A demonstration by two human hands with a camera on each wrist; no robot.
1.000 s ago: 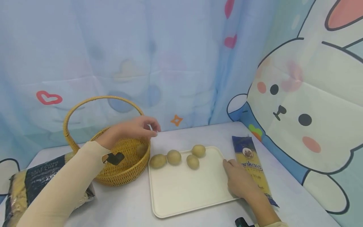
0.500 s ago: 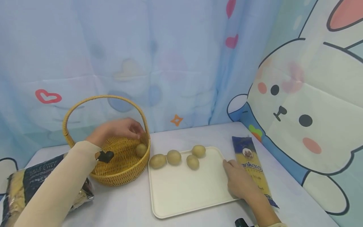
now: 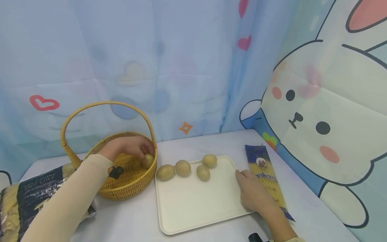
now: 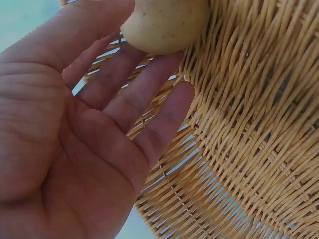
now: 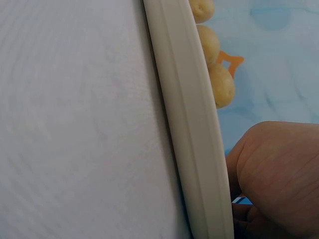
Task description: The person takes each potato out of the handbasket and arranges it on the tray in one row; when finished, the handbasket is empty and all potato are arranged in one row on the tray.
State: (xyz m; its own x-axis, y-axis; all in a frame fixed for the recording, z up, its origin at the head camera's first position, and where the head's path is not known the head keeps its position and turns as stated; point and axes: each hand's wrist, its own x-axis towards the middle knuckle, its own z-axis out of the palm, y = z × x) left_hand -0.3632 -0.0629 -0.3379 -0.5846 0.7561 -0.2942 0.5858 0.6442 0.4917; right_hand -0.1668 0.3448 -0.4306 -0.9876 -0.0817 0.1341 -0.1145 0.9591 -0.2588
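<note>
My left hand (image 3: 133, 146) reaches inside the yellow wicker basket (image 3: 127, 191) at the left. Its thumb and fingers lie around a potato (image 3: 147, 161) by the basket's right wall; the left wrist view shows this potato (image 4: 167, 25) between thumb and fingertips. On the right, my right hand (image 3: 255, 193) grips the right rim of a cream tray (image 3: 196, 205). Several potatoes (image 3: 183, 168) lie along the tray's far left side. In the right wrist view the hand (image 5: 281, 174) is beside the tray edge (image 5: 187, 119), its fingertips partly hidden.
A blue and yellow pasta packet (image 3: 266, 178) lies just right of the tray. Left of the basket, partly behind the left sleeve, is a large dark and gold bag (image 3: 36, 195). The basket's tall handle (image 3: 105, 102) arches above the left hand. A curtain hangs behind the table.
My left hand has moved from above the basket's right rim down into it and onto the potato. The right hand stays at the tray's rim.
</note>
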